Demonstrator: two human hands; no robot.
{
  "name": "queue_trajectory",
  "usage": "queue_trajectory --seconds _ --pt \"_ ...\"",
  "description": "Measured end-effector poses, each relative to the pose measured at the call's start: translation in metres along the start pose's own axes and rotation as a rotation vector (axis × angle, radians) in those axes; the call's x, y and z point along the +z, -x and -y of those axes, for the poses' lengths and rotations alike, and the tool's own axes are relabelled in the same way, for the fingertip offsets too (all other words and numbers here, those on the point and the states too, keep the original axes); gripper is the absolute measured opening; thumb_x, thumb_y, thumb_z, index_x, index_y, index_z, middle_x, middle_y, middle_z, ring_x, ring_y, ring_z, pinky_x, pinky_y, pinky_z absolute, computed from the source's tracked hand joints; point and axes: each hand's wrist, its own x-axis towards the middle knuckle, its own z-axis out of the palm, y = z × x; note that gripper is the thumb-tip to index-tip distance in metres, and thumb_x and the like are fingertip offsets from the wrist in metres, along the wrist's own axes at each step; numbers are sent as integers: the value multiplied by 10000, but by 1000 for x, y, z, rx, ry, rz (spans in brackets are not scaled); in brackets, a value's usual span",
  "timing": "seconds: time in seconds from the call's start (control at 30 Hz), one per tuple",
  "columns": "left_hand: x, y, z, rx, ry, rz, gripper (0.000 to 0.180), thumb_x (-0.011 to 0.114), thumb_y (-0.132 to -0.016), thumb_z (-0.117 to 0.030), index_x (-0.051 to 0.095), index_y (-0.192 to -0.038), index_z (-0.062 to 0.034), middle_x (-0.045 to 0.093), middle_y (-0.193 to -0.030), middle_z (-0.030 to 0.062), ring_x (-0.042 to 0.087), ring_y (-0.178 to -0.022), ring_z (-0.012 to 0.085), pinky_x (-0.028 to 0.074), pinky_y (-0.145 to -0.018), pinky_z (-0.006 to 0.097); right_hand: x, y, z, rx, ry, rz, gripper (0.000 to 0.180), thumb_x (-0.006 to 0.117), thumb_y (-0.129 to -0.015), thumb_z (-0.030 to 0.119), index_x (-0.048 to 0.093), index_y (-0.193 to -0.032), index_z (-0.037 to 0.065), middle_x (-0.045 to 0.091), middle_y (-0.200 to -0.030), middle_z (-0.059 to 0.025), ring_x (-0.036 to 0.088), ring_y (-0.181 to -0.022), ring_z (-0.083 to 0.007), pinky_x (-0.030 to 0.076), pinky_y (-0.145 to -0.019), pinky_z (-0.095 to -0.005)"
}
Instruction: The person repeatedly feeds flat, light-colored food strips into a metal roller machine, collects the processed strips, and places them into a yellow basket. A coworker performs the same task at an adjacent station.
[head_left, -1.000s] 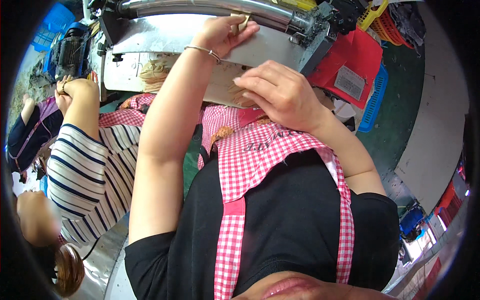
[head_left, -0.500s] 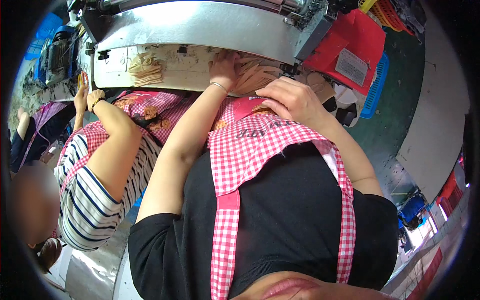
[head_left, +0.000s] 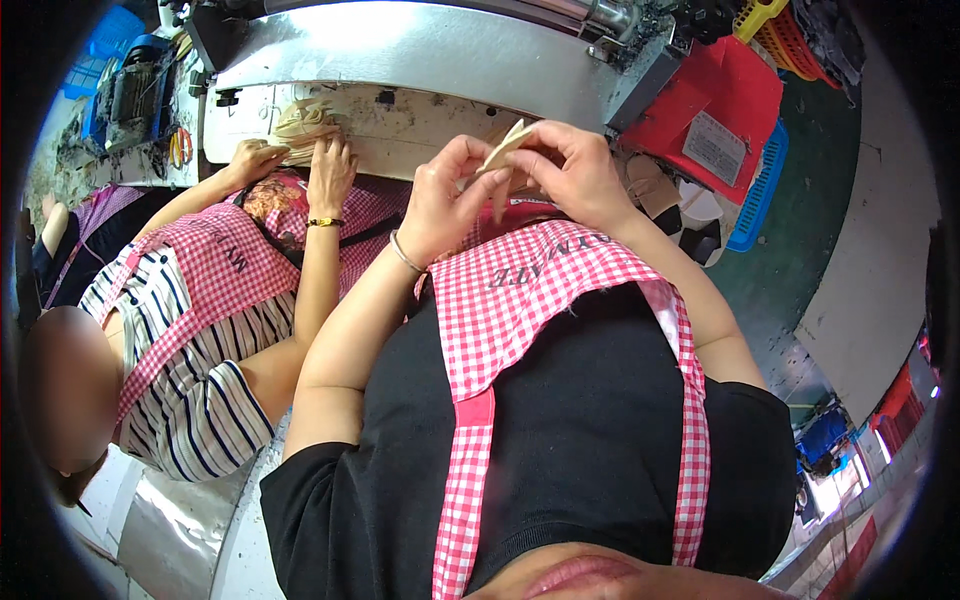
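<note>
The workbench runs across the top, ahead of the person. Just before its near edge the left hand and right hand meet on a thin flat piece held between them. To the left, a co-worker's hands rest on a stack of pieces at the bench's near edge. A bin stands at the bench's right end, a basket just right of it.

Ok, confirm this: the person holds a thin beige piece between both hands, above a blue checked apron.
Not quite: the apron is red-and-white checked, not blue. The head view shows it. The rest stands: the left hand and right hand hold a thin beige piece between them, above that apron.
</note>
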Motion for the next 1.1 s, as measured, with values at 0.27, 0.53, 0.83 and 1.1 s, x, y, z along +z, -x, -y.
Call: queue_trajectory --seconds 0.27,0.53,0.83,1.1 --pt "0 -20 -55 -365 856 33 345 412 -1077 -268 560 -1181 26 706 -951 133 712 -834 190 606 -749 307 -4 -31 28 -205 175 -232 160 730 -867 143 700 -911 -8 675 -819 -107 671 -727 -174 526 -681 -303" --pt "-24 -80 -58 -524 726 29 302 464 -1058 -233 618 -1136 15 623 -758 6 598 -573 86 524 -533 199 -40 -126 64 -872 954 -559 167 646 -846 72 642 -1010 40 624 -942 -129 605 -950 -315 510 -753 -400" --pt "-56 -164 -54 -532 690 338 364 405 -1077 -267 599 -1137 34 606 -779 -12 604 -670 65 581 -647 229 -78 -234 82 -110 967 130 272 630 -801 62 744 -1046 86 715 -1038 -193 702 -934 -302 547 -831 -401" --pt "-38 -130 -69 -403 900 -28 324 473 -1038 -270 628 -1022 14 681 -911 67 673 -797 150 575 -705 299 -12 -87 92 -643 1074 -170 123 603 -795 62 602 -916 40 618 -960 -117 608 -975 -287 543 -815 -383"
